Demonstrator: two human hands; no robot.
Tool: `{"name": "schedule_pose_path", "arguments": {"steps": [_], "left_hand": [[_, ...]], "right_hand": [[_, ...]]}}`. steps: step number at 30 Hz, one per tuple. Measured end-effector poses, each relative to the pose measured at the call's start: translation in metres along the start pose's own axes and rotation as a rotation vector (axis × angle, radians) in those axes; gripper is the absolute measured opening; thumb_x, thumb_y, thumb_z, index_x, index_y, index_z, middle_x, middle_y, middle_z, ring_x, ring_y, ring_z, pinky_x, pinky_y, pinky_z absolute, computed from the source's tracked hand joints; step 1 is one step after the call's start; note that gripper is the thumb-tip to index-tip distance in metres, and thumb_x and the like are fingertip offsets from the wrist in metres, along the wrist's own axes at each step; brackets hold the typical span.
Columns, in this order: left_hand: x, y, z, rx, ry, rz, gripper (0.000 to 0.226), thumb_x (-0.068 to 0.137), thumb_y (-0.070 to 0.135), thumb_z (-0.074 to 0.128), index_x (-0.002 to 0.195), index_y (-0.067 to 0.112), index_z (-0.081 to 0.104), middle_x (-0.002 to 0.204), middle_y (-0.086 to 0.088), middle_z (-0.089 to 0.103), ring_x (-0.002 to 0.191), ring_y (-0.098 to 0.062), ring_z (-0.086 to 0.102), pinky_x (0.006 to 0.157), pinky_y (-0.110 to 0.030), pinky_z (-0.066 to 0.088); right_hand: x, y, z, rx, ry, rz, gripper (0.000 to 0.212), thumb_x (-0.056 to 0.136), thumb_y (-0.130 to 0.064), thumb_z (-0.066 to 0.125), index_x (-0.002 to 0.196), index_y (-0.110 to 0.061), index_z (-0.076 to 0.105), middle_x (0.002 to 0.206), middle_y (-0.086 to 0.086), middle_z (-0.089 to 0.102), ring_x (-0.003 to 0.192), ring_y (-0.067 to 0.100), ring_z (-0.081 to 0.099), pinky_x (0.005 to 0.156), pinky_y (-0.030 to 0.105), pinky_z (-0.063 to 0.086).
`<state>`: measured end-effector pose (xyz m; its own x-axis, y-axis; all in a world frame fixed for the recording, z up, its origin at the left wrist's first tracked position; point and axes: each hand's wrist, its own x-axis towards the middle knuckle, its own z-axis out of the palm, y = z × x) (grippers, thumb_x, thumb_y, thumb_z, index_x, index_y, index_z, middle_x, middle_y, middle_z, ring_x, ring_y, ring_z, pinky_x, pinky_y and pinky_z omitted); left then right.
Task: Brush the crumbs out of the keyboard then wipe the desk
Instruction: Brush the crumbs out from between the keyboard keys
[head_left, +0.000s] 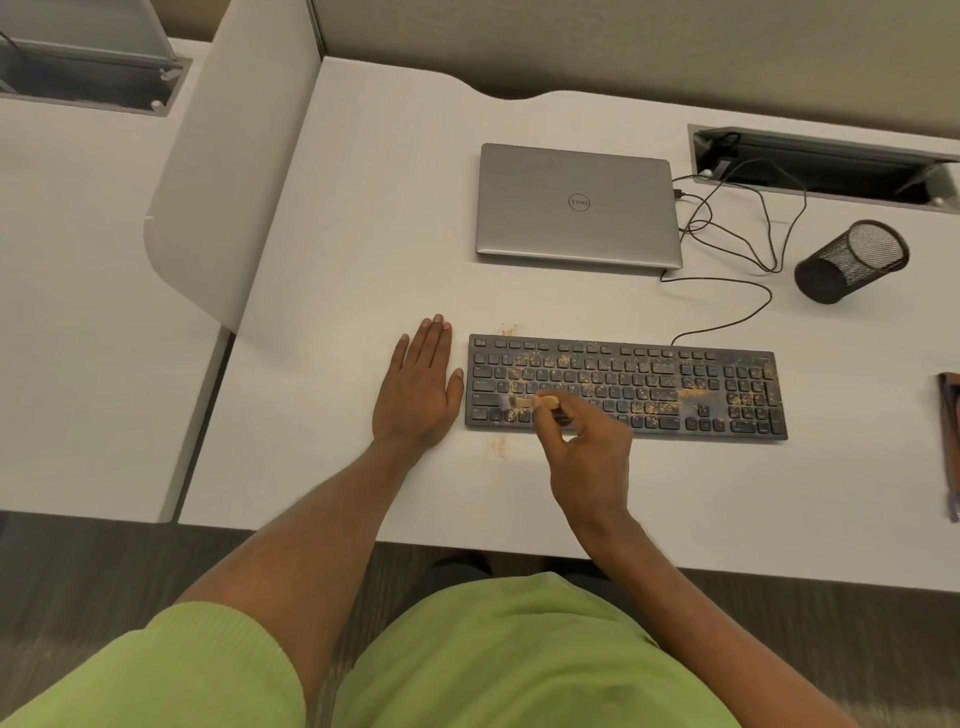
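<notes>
The keyboard (626, 387) lay on the desk (332, 218) near its front edge, crumbs (693, 393) on its keys. Behind it sat the laptop (576, 205); right of the laptop, a pen cup (852, 267), and behind that a cable recess (826, 166). The left hand (418, 389) lay flat just left of the keyboard; the right hand (582, 441) held a brush (524, 401) over its left end.

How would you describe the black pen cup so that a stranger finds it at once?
Start from the closed silver laptop at the back of the white desk. To its right, past the loose black cables, stands the pen cup. It is the only round thing, made of black wire mesh.
</notes>
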<state>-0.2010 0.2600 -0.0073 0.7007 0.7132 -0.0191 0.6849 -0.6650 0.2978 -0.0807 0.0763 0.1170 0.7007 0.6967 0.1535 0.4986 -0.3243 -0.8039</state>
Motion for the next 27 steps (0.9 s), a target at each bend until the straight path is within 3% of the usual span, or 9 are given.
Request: {"name": "schedule_pose_path", "arguments": {"steps": [7, 16, 20, 25, 27], "left_hand": [[0.000, 0.000, 0.001, 0.011, 0.001, -0.004, 0.069, 0.111, 0.043, 0.025, 0.172, 0.013, 0.012, 0.180, -0.003, 0.010, 0.166, -0.015, 0.004, 0.135, -0.039, 0.003], [0.000, 0.000, 0.001, -0.001, 0.007, -0.002, 0.069, 0.111, 0.042, 0.026, 0.172, 0.012, 0.013, 0.179, -0.003, 0.011, 0.166, -0.015, 0.005, 0.135, -0.040, 0.005], [0.000, 0.000, 0.001, 0.005, 0.012, -0.003, 0.069, 0.110, 0.042, 0.026, 0.171, 0.012, 0.015, 0.179, -0.005, 0.013, 0.166, -0.017, 0.008, 0.135, -0.040, 0.006], [0.000, 0.000, 0.001, 0.007, 0.006, -0.005, 0.069, 0.110, 0.043, 0.024, 0.172, 0.012, 0.013, 0.179, -0.004, 0.011, 0.166, -0.017, 0.007, 0.135, -0.040, 0.006], [0.000, -0.001, 0.001, 0.005, 0.009, 0.000, 0.069, 0.111, 0.043, 0.025, 0.172, 0.012, 0.013, 0.179, -0.004, 0.011, 0.166, -0.016, 0.006, 0.135, -0.040, 0.006]], "right_hand": [[-0.012, 0.009, 0.002, -0.059, -0.062, 0.009, 0.011, 0.098, -0.013, 0.070, 0.105, -0.011, 0.079, 0.090, -0.003, 0.077, 0.078, 0.008, 0.066, 0.070, 0.034, 0.059], [-0.007, 0.009, 0.005, -0.042, -0.073, -0.038, 0.016, 0.098, -0.014, 0.070, 0.112, -0.013, 0.078, 0.099, -0.003, 0.078, 0.087, 0.005, 0.068, 0.073, 0.021, 0.057], [-0.013, 0.011, 0.004, -0.051, -0.080, -0.040, 0.009, 0.096, -0.010, 0.071, 0.102, -0.011, 0.078, 0.090, -0.003, 0.076, 0.080, 0.009, 0.066, 0.069, 0.031, 0.057], [-0.014, 0.010, 0.004, -0.066, -0.189, -0.206, 0.015, 0.097, -0.013, 0.071, 0.111, -0.012, 0.076, 0.102, 0.000, 0.076, 0.092, 0.011, 0.066, 0.079, 0.026, 0.055], [-0.014, 0.012, 0.006, -0.105, -0.247, -0.254, 0.017, 0.098, -0.015, 0.068, 0.114, -0.012, 0.076, 0.105, 0.001, 0.076, 0.096, 0.014, 0.065, 0.082, 0.031, 0.055]]}}
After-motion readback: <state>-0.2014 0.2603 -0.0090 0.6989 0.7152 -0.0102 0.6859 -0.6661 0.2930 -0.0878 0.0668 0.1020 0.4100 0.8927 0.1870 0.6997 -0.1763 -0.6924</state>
